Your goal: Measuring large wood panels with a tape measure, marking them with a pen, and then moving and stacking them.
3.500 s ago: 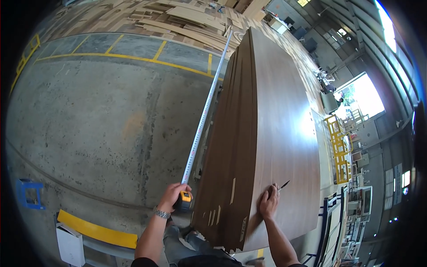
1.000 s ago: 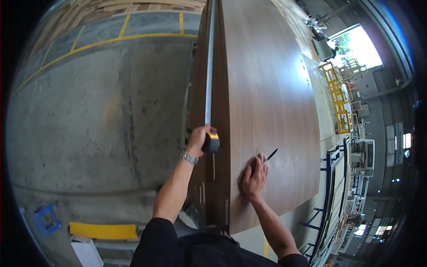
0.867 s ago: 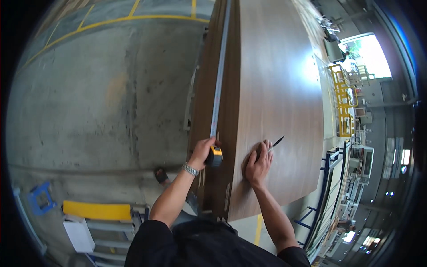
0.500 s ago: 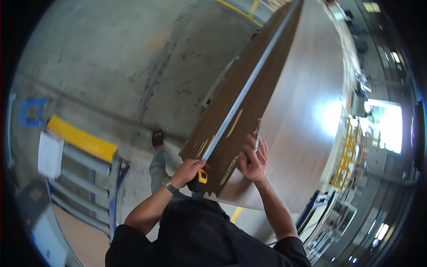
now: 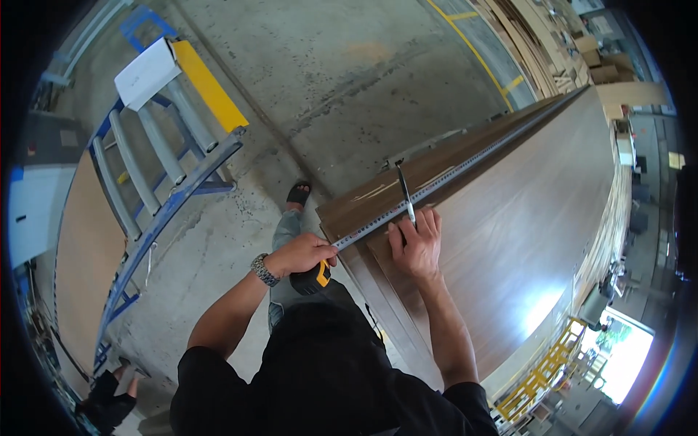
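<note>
Brown panel stack (image 5: 523, 211) lies beneath a drawn-out measuring tape (image 5: 385, 216). The left hand (image 5: 302, 253) curls closed at the tape's near end, the right hand (image 5: 418, 251) half-curled beside the tape; they hold its black-yellow case (image 5: 309, 280) and a pen (image 5: 406, 192) respectively.

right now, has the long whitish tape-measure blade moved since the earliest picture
Yes: the blade has moved toward the brown wood-grain panel stack, from over the grey concrete floor beside it to over its boards.

left grip (image 5: 299, 254) partly hides the tape measure (image 5: 308, 279).
</note>
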`<action>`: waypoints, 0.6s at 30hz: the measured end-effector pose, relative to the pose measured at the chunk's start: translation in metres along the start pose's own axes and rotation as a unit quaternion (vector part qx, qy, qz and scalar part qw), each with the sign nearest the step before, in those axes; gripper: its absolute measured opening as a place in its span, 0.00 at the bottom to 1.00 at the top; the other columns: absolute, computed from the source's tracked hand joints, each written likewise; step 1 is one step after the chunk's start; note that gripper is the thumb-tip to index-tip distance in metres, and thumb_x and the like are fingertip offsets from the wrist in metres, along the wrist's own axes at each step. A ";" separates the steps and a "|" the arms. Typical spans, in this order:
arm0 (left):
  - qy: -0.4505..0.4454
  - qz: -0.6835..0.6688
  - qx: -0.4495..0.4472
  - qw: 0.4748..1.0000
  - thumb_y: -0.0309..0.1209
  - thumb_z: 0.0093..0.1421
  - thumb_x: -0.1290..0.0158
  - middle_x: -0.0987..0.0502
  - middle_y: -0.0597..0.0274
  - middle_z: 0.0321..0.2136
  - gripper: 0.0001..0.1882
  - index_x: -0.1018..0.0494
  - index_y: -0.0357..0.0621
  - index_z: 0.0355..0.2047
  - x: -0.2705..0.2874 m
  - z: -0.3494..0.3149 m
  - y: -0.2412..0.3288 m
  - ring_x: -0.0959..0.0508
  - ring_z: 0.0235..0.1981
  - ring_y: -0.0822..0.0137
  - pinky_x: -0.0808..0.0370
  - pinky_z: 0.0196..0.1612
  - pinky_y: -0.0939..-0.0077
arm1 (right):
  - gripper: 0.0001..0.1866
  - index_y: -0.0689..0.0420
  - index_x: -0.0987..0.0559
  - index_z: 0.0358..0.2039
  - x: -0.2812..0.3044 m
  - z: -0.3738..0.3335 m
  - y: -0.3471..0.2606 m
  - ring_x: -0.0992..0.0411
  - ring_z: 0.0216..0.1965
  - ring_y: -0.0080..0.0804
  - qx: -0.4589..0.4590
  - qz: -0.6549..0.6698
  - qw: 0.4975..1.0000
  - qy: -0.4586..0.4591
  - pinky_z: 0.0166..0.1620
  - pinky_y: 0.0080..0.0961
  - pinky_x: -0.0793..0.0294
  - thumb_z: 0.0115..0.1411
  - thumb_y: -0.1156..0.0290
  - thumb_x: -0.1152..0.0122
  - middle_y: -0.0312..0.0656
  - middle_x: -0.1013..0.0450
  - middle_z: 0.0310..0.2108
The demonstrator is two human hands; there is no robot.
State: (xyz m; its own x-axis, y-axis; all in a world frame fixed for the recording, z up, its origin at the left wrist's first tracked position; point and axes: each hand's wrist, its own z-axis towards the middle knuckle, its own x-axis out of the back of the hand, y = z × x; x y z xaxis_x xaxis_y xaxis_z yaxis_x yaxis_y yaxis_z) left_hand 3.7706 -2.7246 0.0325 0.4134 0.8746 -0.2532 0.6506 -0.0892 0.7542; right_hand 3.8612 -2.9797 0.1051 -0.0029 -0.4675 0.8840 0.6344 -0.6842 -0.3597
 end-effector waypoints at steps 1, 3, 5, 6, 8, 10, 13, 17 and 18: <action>0.004 -0.007 0.000 1.000 0.40 0.67 0.50 0.17 0.61 0.27 0.19 0.18 0.36 0.32 0.001 -0.002 -0.003 0.20 0.31 0.71 0.25 0.39 0.76 | 0.06 0.59 0.24 0.26 0.000 -0.008 -0.002 0.31 0.37 0.49 -0.001 -0.004 1.000 0.005 0.48 0.47 0.33 0.53 0.73 0.35 0.47 0.30 0.30; 0.011 0.052 -0.008 0.999 0.36 0.69 0.51 0.17 0.60 0.28 0.18 0.20 0.32 0.32 0.007 -0.003 -0.006 0.18 0.31 0.71 0.24 0.40 0.77 | 0.05 0.59 0.23 0.26 0.000 -0.020 -0.004 0.30 0.39 0.49 -0.006 -0.017 1.000 0.002 0.49 0.48 0.32 0.53 0.74 0.36 0.46 0.29 0.30; 0.020 0.045 0.001 0.999 0.36 0.69 0.51 0.17 0.60 0.28 0.18 0.20 0.32 0.31 0.007 -0.014 -0.019 0.18 0.31 0.72 0.24 0.39 0.77 | 0.04 0.59 0.23 0.26 0.000 -0.041 -0.009 0.30 0.40 0.50 -0.003 -0.014 1.000 -0.002 0.50 0.48 0.32 0.53 0.75 0.36 0.46 0.28 0.31; 0.029 0.070 -0.006 0.997 0.36 0.69 0.51 0.17 0.59 0.27 0.18 0.20 0.32 0.31 0.007 -0.020 -0.019 0.18 0.31 0.72 0.24 0.39 0.77 | 0.03 0.59 0.23 0.26 0.005 -0.048 -0.011 0.30 0.41 0.50 0.001 -0.015 1.000 0.003 0.51 0.49 0.32 0.53 0.75 0.37 0.46 0.28 0.32; 0.037 0.083 -0.010 0.996 0.36 0.68 0.50 0.18 0.58 0.26 0.18 0.19 0.34 0.31 0.009 -0.027 -0.020 0.18 0.30 0.70 0.25 0.38 0.77 | 0.04 0.58 0.24 0.25 0.013 -0.054 -0.013 0.29 0.39 0.48 0.001 -0.026 1.000 0.007 0.51 0.48 0.30 0.52 0.75 0.36 0.46 0.29 0.30; 0.031 0.082 -0.035 0.996 0.36 0.68 0.51 0.18 0.58 0.26 0.18 0.19 0.34 0.31 0.008 -0.022 -0.019 0.18 0.30 0.70 0.25 0.37 0.76 | 0.05 0.58 0.24 0.24 0.023 -0.054 -0.009 0.29 0.39 0.49 -0.012 -0.029 0.999 0.023 0.50 0.47 0.29 0.51 0.76 0.35 0.46 0.28 0.31; 0.029 0.117 -0.086 0.989 0.35 0.67 0.51 0.17 0.58 0.25 0.17 0.20 0.35 0.30 0.013 -0.022 -0.021 0.18 0.28 0.68 0.24 0.36 0.74 | 0.03 0.59 0.23 0.23 0.022 -0.061 -0.010 0.28 0.38 0.50 -0.040 -0.015 0.999 0.027 0.44 0.47 0.28 0.50 0.80 0.37 0.46 0.26 0.31; 0.066 0.050 -0.011 0.996 0.32 0.63 0.50 0.18 0.57 0.26 0.14 0.19 0.34 0.32 0.024 -0.016 -0.033 0.20 0.28 0.67 0.25 0.36 0.74 | 0.05 0.58 0.23 0.24 0.012 -0.061 -0.018 0.27 0.41 0.48 -0.052 0.022 0.997 0.045 0.56 0.50 0.28 0.50 0.77 0.33 0.47 0.28 0.31; 0.074 0.058 0.011 0.996 0.31 0.62 0.50 0.19 0.56 0.27 0.14 0.18 0.34 0.34 0.026 -0.011 -0.027 0.21 0.29 0.67 0.25 0.36 0.73 | 0.05 0.58 0.23 0.24 0.019 -0.062 -0.016 0.27 0.41 0.48 -0.053 0.007 0.997 0.062 0.56 0.50 0.28 0.50 0.77 0.33 0.47 0.28 0.31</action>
State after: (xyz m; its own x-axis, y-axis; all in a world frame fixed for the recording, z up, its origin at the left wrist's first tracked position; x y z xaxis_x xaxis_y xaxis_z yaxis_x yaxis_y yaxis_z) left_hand 3.7566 -2.6946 0.0120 0.3883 0.9187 -0.0723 0.6183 -0.2015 0.7597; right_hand 3.8028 -3.0122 0.1093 -0.0941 -0.5386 0.8373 0.5493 -0.7295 -0.4075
